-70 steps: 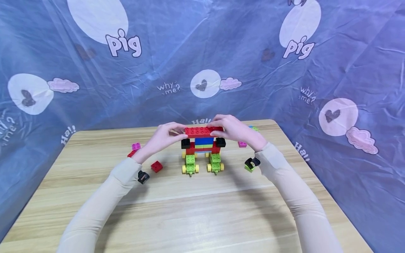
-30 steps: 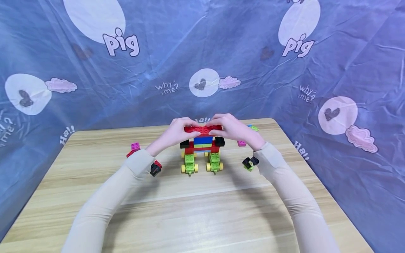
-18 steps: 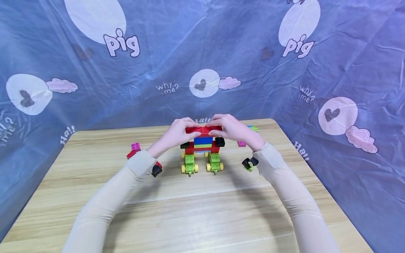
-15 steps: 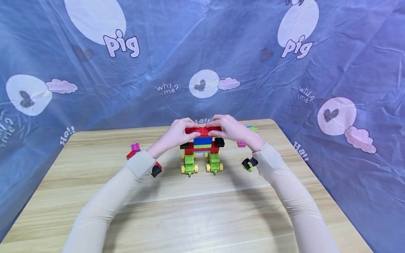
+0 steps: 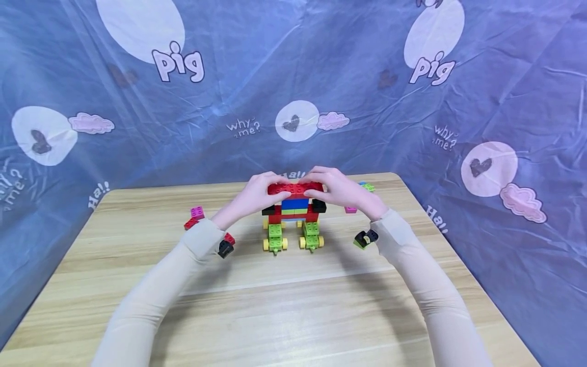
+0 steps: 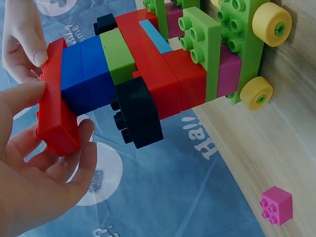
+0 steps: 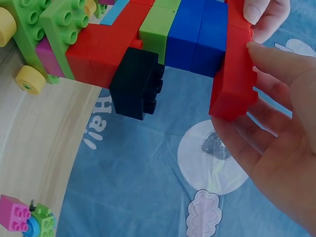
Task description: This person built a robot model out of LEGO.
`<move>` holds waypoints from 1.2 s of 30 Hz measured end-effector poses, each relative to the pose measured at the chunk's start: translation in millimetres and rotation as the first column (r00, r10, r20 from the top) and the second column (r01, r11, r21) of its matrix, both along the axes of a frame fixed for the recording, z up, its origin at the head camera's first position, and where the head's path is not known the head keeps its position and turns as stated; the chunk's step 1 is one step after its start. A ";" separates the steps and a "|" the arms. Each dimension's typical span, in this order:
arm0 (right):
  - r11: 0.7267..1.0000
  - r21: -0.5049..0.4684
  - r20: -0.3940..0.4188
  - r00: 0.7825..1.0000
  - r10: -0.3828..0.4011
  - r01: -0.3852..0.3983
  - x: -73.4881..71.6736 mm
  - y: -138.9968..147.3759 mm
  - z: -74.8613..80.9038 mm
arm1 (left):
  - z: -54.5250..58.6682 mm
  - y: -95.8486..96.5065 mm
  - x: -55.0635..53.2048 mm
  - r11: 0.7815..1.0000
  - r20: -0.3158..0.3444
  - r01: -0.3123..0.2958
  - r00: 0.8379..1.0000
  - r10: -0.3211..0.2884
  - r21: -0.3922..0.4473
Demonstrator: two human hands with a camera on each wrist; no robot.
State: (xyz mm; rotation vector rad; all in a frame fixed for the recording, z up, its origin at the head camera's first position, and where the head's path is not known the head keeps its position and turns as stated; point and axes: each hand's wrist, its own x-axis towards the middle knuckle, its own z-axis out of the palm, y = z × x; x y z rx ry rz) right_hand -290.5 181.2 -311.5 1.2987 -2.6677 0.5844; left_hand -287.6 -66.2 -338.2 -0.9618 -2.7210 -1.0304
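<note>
A brick figure stands mid-table on green legs (image 5: 275, 232) with yellow wheels (image 6: 272, 24). Across its top runs a row of red bricks (image 5: 295, 190), seated above stacked blue bricks (image 6: 88, 69). My left hand (image 5: 252, 193) grips the left part of this row, thumb on the near side, other fingers curled behind. On the right part, my right hand (image 5: 337, 187) grips it the same way, its thumb close to the left one. Below the blue come light green bricks (image 6: 117, 55) and a red body (image 6: 155, 74). A black brick (image 6: 138, 113) juts out at each side.
Left of the figure lie a pink brick (image 5: 197, 212) and red bricks (image 5: 228, 238). To the right are another pink brick (image 5: 350, 209), a green brick (image 5: 359, 244) partly behind the wrist camera, and green and blue pieces (image 5: 368, 187). A blue printed cloth (image 5: 220, 92) hangs behind the table.
Since the earliest frame my left hand has slid right along the red row, from its left end toward the middle. The right hand stays where it was; over the last second both hands barely move.
</note>
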 end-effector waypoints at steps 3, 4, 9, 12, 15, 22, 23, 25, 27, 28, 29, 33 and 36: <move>1.000 -0.028 0.015 1.000 -0.009 0.009 1.0 3.3 -3.2 | -0.4 -0.7 0.9 1.000 -0.001 -0.006 1.000 0.006 0.010; 0.999 -0.039 0.025 1.000 -0.017 0.018 1.6 4.6 -4.2 | -0.6 -0.9 1.2 1.000 -0.004 -0.007 1.000 0.007 0.013; 0.988 -0.129 0.131 0.989 -0.069 0.086 5.7 13.6 -10.2 | -3.0 -2.7 1.2 1.000 -0.024 -0.001 1.000 0.001 0.026; 0.977 -0.172 0.187 0.978 -0.094 0.127 7.9 19.0 -13.8 | -4.7 -5.0 1.9 0.999 -0.014 0.002 1.000 -0.001 0.043; 0.969 -0.196 0.217 0.970 -0.105 0.148 9.7 22.9 -17.4 | -5.8 -8.6 2.6 0.998 0.007 -0.007 1.000 0.007 0.062; 0.965 -0.207 0.226 0.967 -0.115 0.163 8.2 27.2 -27.2 | -6.2 -20.4 2.8 0.994 0.030 -0.010 1.000 0.007 0.108; 0.964 -0.210 0.227 0.967 -0.114 0.163 8.0 27.3 -27.9 | -6.2 -22.2 2.8 0.994 0.031 -0.011 0.999 0.008 0.113; 0.963 -0.215 0.227 0.967 -0.114 0.164 7.5 27.9 -29.4 | -6.4 -26.0 3.0 0.992 0.039 -0.018 0.999 0.013 0.121; 0.962 -0.221 0.226 0.968 -0.111 0.162 6.9 28.6 -30.7 | -6.5 -30.8 3.7 0.991 0.046 -0.029 0.999 0.023 0.128; 0.961 -0.225 0.226 0.968 -0.110 0.162 6.6 28.9 -31.3 | -6.5 -33.4 4.1 0.991 0.050 -0.033 0.998 0.027 0.133; 0.960 -0.230 0.224 0.969 -0.108 0.160 6.4 29.2 -31.8 | -6.1 -36.4 4.9 0.990 0.055 -0.037 0.998 0.029 0.139; 0.957 -0.241 0.213 0.971 -0.109 0.160 5.9 30.4 -32.7 | -6.8 -51.9 7.2 0.984 0.070 -0.055 0.997 0.044 0.170; 0.957 -0.244 0.207 0.972 -0.109 0.159 5.5 31.2 -32.9 | -10.4 -67.4 8.5 0.978 0.094 -0.079 0.994 0.061 0.191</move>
